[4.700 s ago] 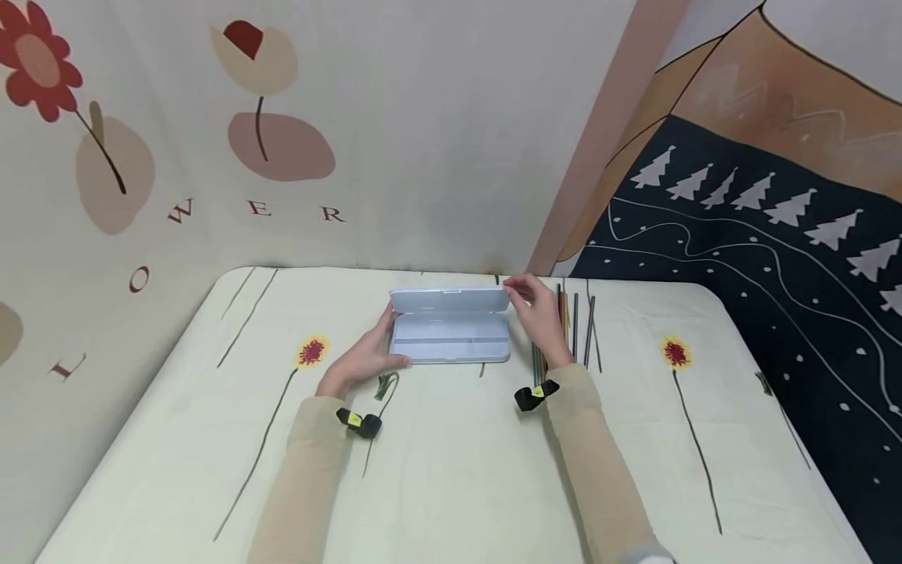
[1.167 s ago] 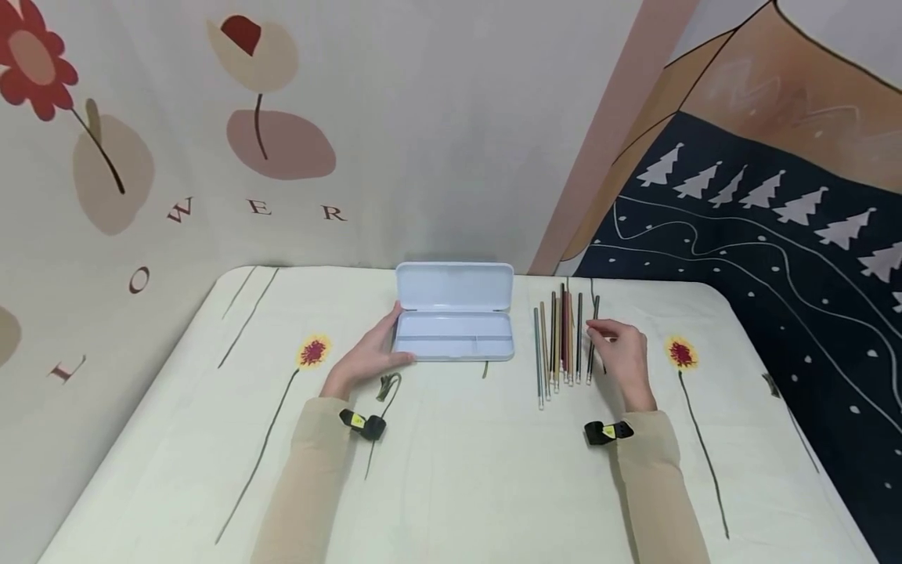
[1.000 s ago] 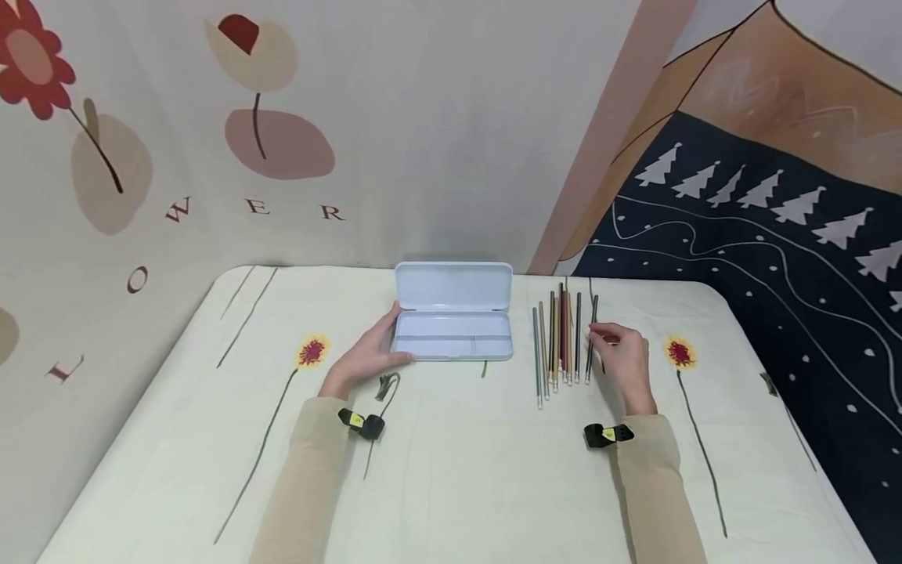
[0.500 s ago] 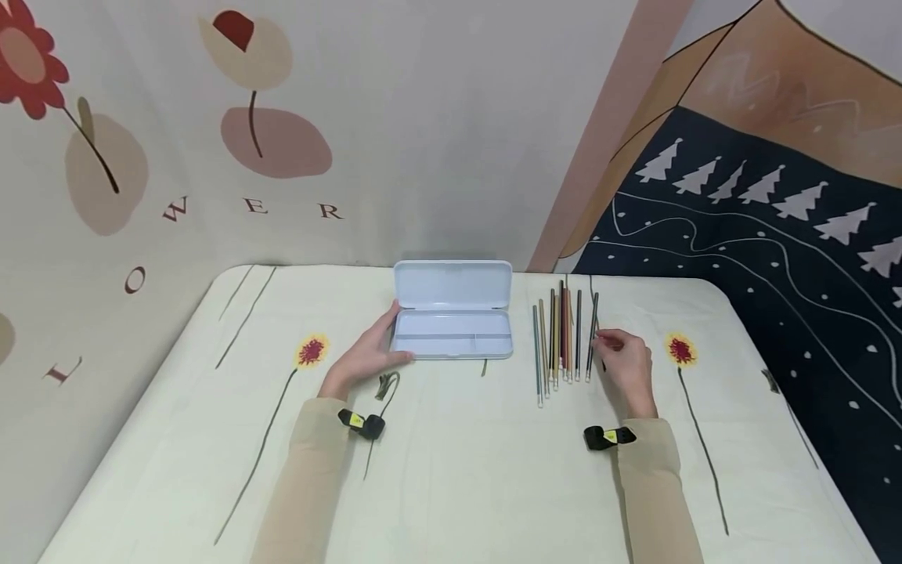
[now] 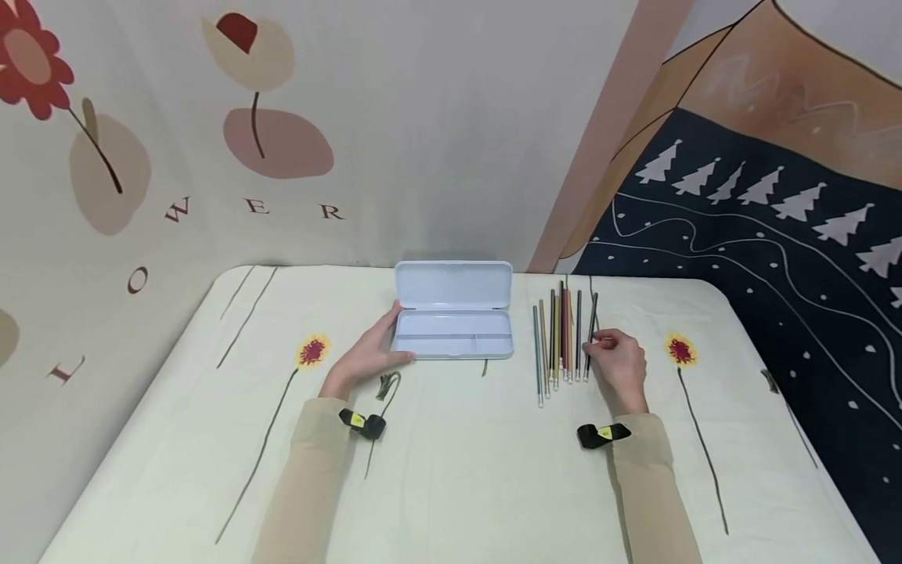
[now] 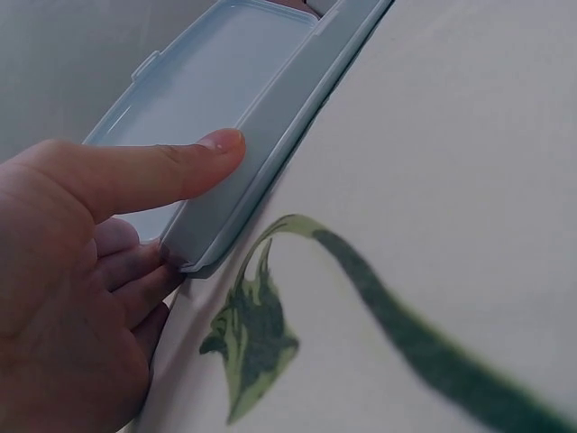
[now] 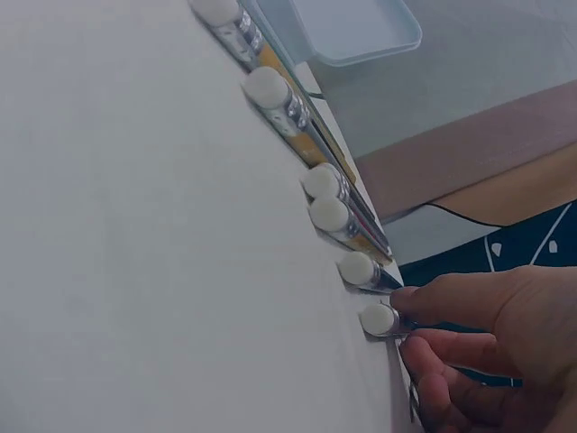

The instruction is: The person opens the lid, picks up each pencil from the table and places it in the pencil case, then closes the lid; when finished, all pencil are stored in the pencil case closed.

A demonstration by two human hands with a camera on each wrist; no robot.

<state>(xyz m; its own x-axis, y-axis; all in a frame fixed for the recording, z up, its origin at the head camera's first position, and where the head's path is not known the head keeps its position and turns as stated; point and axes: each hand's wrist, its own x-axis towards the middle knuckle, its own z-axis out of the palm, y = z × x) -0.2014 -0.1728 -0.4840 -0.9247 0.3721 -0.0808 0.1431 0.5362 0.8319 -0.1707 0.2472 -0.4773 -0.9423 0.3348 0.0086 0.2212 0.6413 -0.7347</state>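
A pale blue pencil case (image 5: 453,347) lies with its lid (image 5: 453,286) raised at the back of the table; its divided tray holds nothing. My left hand (image 5: 365,357) grips the case's left end, thumb along the front wall and fingers round the side. To the right, several pencils (image 5: 542,345) lie roughly side by side, eraser ends toward me. The rightmost is a dark pencil (image 5: 593,313). My right hand (image 5: 618,364) pinches it near its eraser end (image 7: 378,319), between thumb and fingertips. Part of that pencil is hidden by the hand.
A cream tablecloth (image 5: 451,470) printed with flowers covers the table. A pale wall hanging (image 5: 423,157) stands right behind the case. Another dark pencil (image 5: 579,329) lies close to the left of the pinched one.
The case's lid has swung back from half raised, and my right hand has left it for the rightmost pencil. Lately that hand has shifted slightly left, nudging the pencil's eraser end. The left hand stays put.
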